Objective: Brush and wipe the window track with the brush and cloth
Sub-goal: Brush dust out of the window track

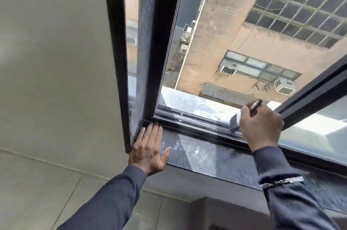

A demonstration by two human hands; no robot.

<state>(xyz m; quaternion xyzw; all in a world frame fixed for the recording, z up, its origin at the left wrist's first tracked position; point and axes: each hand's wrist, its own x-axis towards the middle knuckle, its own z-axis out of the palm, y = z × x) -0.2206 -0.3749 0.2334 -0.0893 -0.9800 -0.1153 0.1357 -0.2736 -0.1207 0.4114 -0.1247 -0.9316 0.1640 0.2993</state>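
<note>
The dark window track (197,122) runs along the bottom of an open window, from the left corner toward the right. My right hand (261,126) grips a small dark brush (235,122), whose bristles touch the track; its handle end sticks out above my fingers. My left hand (150,151) lies flat, fingers together, on the dusty dark stone sill (202,152) at the left corner of the frame. No cloth is in view.
The sliding window sash (311,98) stands just right of my right hand. The dark side frame (148,42) rises at the left. Beyond the opening is a drop to a neighbouring building (244,32). A pale wall (56,61) fills the left.
</note>
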